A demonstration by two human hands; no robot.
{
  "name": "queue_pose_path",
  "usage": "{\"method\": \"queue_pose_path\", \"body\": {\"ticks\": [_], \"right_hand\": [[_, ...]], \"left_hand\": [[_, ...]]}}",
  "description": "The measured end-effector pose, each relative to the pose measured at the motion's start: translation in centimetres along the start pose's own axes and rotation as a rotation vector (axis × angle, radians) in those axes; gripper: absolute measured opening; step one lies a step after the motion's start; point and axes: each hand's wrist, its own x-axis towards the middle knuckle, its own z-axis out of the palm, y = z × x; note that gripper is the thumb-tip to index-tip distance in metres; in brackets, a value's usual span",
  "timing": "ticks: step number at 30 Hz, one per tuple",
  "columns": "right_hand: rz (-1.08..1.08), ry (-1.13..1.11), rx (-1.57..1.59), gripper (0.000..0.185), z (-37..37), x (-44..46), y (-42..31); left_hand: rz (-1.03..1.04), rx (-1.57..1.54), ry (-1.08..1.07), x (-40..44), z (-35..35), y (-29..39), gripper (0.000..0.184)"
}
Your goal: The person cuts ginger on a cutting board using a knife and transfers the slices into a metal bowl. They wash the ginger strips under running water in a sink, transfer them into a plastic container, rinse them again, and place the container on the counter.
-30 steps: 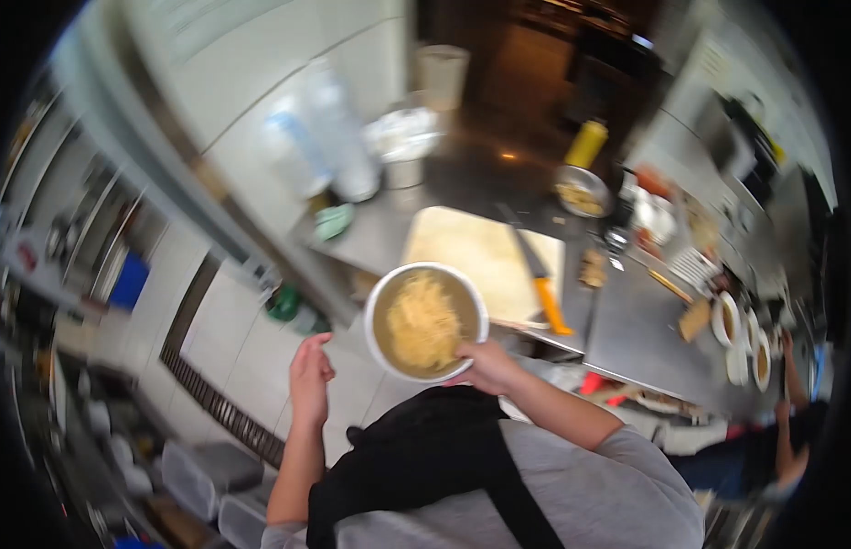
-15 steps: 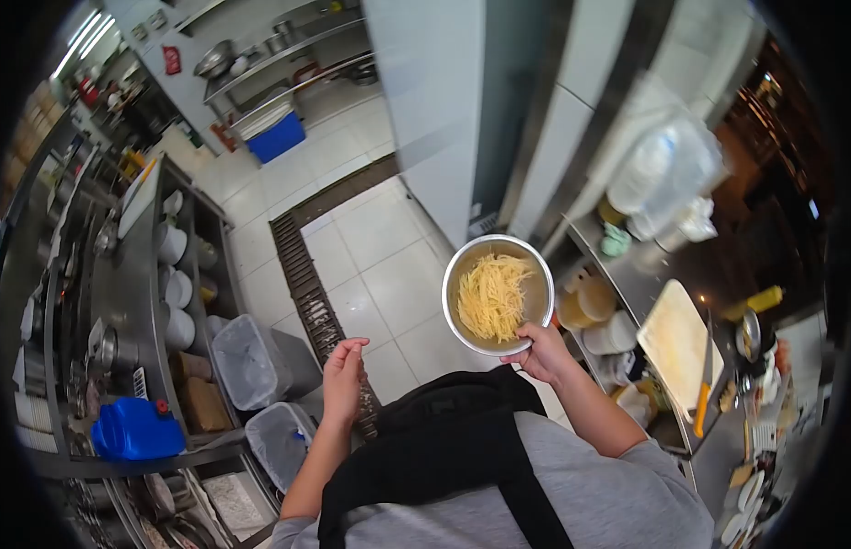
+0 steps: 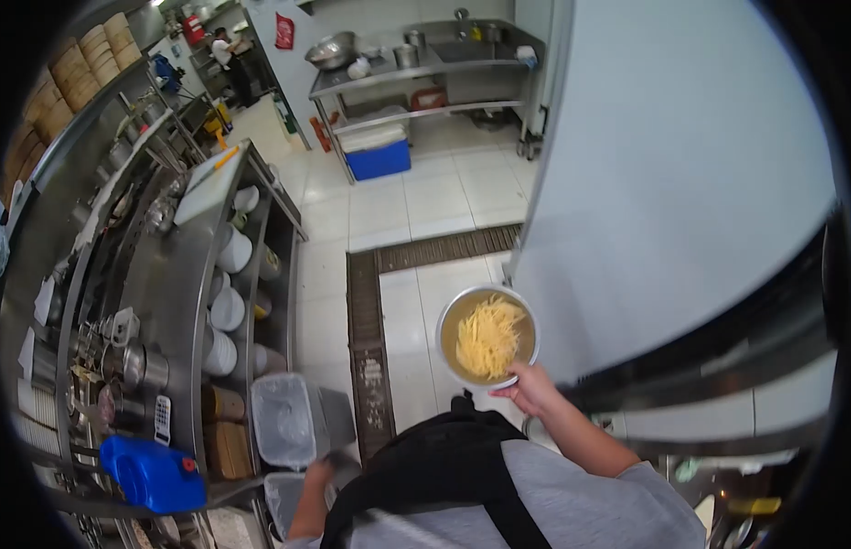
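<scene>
A round metal bowl (image 3: 444, 352) is in my right hand (image 3: 532, 388), which grips its near right rim. Pale yellow shredded strips (image 3: 487, 339), of a kind I cannot make out for certain, are heaped inside the bowl. The bowl is held out in front of my body, above the tiled floor. My left hand (image 3: 321, 473) hangs low at my left side, close to a grey bin (image 3: 288, 421). Motion smears its fingers, so their position is unclear.
Along the left runs a steel counter (image 3: 169, 274) with stacked white bowls (image 3: 228, 309) on its shelves and a blue jug (image 3: 154, 473) at its near end. A drain grate (image 3: 366, 357) crosses the floor. A large pale panel (image 3: 672, 174) stands right. Far off, a person (image 3: 231, 66) stands.
My view has turned right and moved forward along the aisle. The pale panel fills more of the right side. My left hand has dropped lower; the bowl stays in my right hand.
</scene>
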Motion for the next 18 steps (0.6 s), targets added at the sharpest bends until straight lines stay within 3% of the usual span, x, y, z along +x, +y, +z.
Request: {"method": "queue_pose_path", "body": {"ticks": [3,8,10,15,18], "right_hand": [[0.103,0.059,-0.108,0.042,4.4,7.0,-3.9],[0.321,0.071,-0.059,0.039,5.3,21.4,-6.2],[0.318,0.081,-0.05,0.039,5.5,26.9,-7.7],[0.218,0.215,-0.08,0.038,6.1,38.0,-14.2],[0.131,0.319,-0.052,0.039,4.2,43.2,-18.2]], "left_hand": [[-0.219,-0.003,-0.342,-0.5,-5.8,-1.1,0.036],[-0.32,-0.263,-0.455,6.1,-12.7,2.9,0.035],[-0.312,-0.302,-0.475,10.4,-14.8,4.6,0.034],[-0.164,-0.203,-0.497,26.9,-23.1,8.6,0.033],[0.223,0.344,-0.394,40.3,-31.0,9.7,0.033]]}}
